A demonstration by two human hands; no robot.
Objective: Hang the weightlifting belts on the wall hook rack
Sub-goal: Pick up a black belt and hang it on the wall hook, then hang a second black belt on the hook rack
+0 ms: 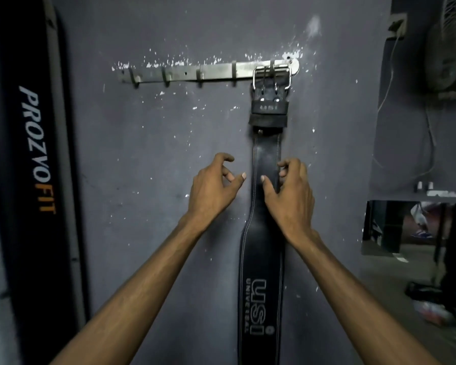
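- Head view: one belt (266,154) hung by its buckle (254,77) from the rightmost of five hooks (166,79) on one rack (216,70).
- Left hand (213,187) was loosely curled, empty; right hand (291,192) touched the belt's edge, grip unclear.
- Grey wall (142,154) was chipped.

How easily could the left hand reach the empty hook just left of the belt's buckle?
Probably easily. The left hand holds nothing and sits below the empty hook, with only bare wall between them; the belt hangs off to its right.
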